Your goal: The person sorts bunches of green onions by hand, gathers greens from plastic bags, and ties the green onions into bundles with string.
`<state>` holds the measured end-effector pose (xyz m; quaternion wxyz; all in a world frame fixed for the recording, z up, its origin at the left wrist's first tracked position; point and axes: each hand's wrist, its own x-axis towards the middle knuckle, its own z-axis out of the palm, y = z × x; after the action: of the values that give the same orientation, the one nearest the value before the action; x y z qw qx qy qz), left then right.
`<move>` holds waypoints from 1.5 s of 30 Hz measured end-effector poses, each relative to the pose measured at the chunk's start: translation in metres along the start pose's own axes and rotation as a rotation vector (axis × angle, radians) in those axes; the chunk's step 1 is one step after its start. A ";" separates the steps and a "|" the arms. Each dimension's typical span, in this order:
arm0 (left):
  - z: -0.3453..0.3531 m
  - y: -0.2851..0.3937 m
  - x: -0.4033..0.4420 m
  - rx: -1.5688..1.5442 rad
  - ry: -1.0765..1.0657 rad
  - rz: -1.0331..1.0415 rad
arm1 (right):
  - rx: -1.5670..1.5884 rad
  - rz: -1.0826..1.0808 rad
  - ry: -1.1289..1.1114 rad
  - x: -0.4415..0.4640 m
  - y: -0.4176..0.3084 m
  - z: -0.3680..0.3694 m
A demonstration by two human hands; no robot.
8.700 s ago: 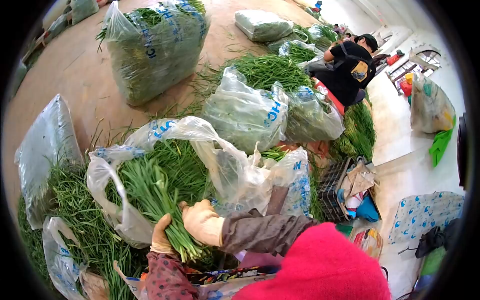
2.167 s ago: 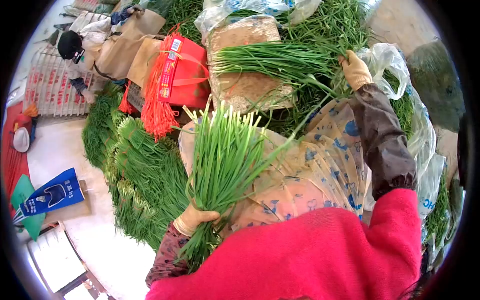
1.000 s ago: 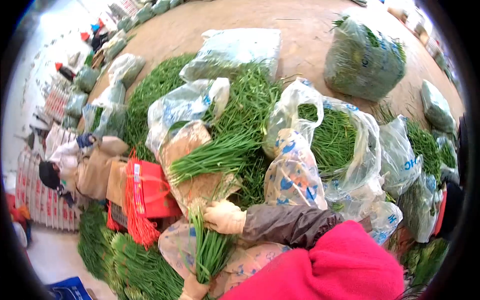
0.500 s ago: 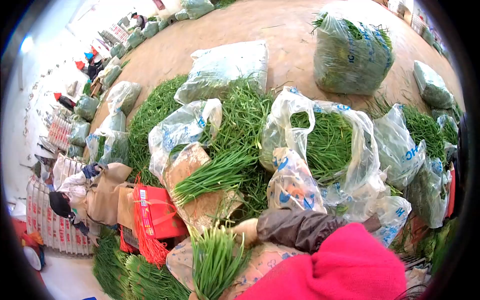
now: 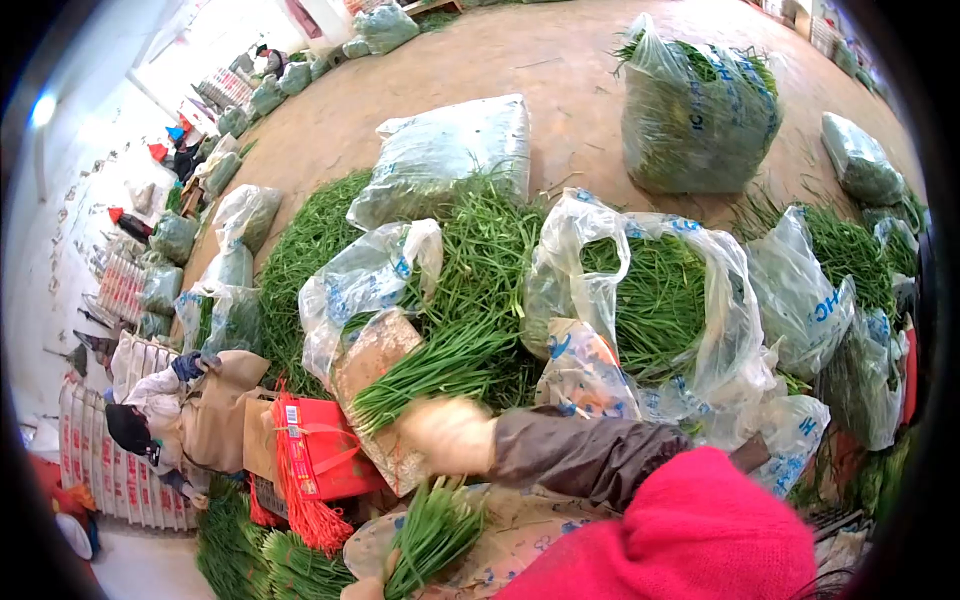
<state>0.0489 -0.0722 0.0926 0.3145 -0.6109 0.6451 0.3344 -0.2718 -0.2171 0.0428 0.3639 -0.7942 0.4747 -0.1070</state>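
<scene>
At the bottom of the head view, my left hand point(image 5: 372, 583) is closed around a bunch of chives point(image 5: 436, 535), whose stems lean to the right over my patterned apron point(image 5: 525, 525). My right hand point(image 5: 450, 435), in a dark brown sleeve, is smeared by motion, so its fingers cannot be made out. It is over the lower edge of a worn, pale board point(image 5: 372, 352), close to a loose heap of chives point(image 5: 440, 370) lying across that board. Whether the right hand touches the heap is unclear.
Beside the board sits a red box point(image 5: 325, 450) with bundles of red ties point(image 5: 305, 490). Bound chives point(image 5: 290, 565) lie below it. An open plastic bag point(image 5: 720, 300) of greens stands to the right. Another person point(image 5: 165, 420) sits at left; filled bags point(image 5: 700, 125) stand on the floor.
My right hand has moved from beside the bunch up and left toward the heap on the board. The bunch in my left hand has dropped lower and tilted right.
</scene>
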 end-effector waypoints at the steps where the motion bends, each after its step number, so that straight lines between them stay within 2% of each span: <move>1: -0.010 0.016 0.002 0.009 0.060 0.094 | 0.139 -0.229 -0.109 -0.008 -0.029 -0.012; 2: -0.020 0.031 0.004 0.020 0.114 0.180 | 0.403 -0.599 0.087 -0.001 -0.036 0.030; 3: -0.030 0.043 0.006 0.029 0.156 0.250 | 0.550 -0.762 -0.016 0.004 -0.053 0.050; 4: -0.037 0.050 0.007 0.052 0.207 0.324 | 0.582 -0.770 -0.172 0.007 -0.063 0.068; 6: -0.043 0.059 0.008 0.139 0.302 0.471 | 0.430 -0.671 -0.189 -0.003 -0.064 0.059; 8: -0.049 0.063 0.013 0.233 0.397 0.607 | 0.440 -0.367 -0.492 0.001 -0.038 0.052; 9: -0.051 0.065 0.016 0.276 0.431 0.648 | 0.442 -0.364 -0.490 0.008 -0.019 0.066; 11: -0.053 0.073 0.007 0.067 0.369 0.644 | 0.430 -0.333 -0.686 0.017 0.026 0.098; 12: -0.056 0.079 -0.001 -0.138 0.318 0.633 | 0.454 -0.342 -0.770 0.012 0.048 0.111; 13: -0.061 0.089 -0.014 -0.048 0.289 0.503 | 0.448 -0.284 -0.809 0.009 0.067 0.122; 15: -0.055 0.088 -0.009 -0.056 0.294 0.436 | 0.448 -0.190 -0.842 0.002 0.089 0.129; 16: -0.050 0.082 -0.005 -0.075 0.305 0.413 | 0.580 -0.189 -0.925 0.002 0.095 0.131; 18: -0.039 0.069 0.008 -0.116 0.332 0.381 | 0.993 -0.285 -0.930 -0.014 0.104 0.140; 20: -0.028 0.056 0.018 -0.161 0.362 0.359 | 0.372 -0.080 -0.786 -0.034 0.078 0.097; 21: -0.024 0.049 0.022 -0.181 0.379 0.349 | 0.176 -0.140 -0.630 -0.033 0.068 0.104; 22: -0.018 0.041 0.027 -0.202 0.402 0.343 | 0.260 -0.192 -0.489 -0.017 0.072 0.129; 24: -0.009 0.024 0.034 -0.253 0.443 0.341 | 0.302 -0.072 -0.305 -0.008 0.063 0.115; 26: 0.004 -0.005 0.040 -0.329 0.486 0.353 | 0.284 -0.065 -0.038 -0.005 0.059 0.099; 27: 0.011 -0.020 0.040 -0.384 0.499 0.354 | 0.199 -0.094 -0.083 -0.003 0.055 0.069; 28: 0.016 -0.031 0.035 -0.453 0.490 0.344 | 0.228 -0.208 0.133 0.004 0.069 0.077; 29: 0.026 -0.039 0.014 -0.522 0.399 0.252 | 0.139 -0.150 0.050 0.008 0.056 0.069; 30: 0.022 -0.027 0.015 -0.779 0.345 0.229 | 0.338 -0.187 0.196 0.002 0.067 0.054; 31: 0.028 -0.041 0.022 -0.822 0.324 0.193 | 0.368 -0.219 0.235 0.019 0.097 0.058; 32: 0.035 -0.040 0.024 -1.101 0.290 0.190 | 0.335 -0.030 0.251 0.003 0.076 0.019; 33: 0.039 -0.038 0.021 -1.190 0.224 0.167 | 0.428 0.059 0.396 0.002 0.086 0.015; 34: 0.038 -0.034 0.023 -1.276 0.147 0.151 | 0.676 0.209 0.287 0.006 0.104 0.005; 36: 0.055 -0.046 0.027 -1.338 0.121 0.155 | 0.866 0.284 0.449 0.010 0.131 0.011; 37: 0.057 -0.041 0.027 -1.416 0.123 0.207 | 0.874 0.279 0.432 0.008 0.135 0.014; 39: 0.070 -0.050 0.031 -1.441 0.093 0.204 | -0.064 0.204 -0.032 -0.004 0.139 0.020; 40: 0.074 -0.051 0.033 -1.461 0.066 0.210 | -0.277 0.215 -0.220 -0.011 0.125 0.022; 42: 0.079 -0.046 0.030 -1.507 0.090 0.215 | -0.193 0.188 -0.157 -0.016 0.092 0.020; 45: 0.092 -0.052 0.036 -1.493 0.060 0.271 | 0.336 -0.040 0.042 0.000 0.058 0.028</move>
<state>0.0985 -0.0199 0.0077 -0.2440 -0.5858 0.3253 0.7011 -0.2967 -0.2201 -0.0169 0.4794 -0.7289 0.4419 -0.2088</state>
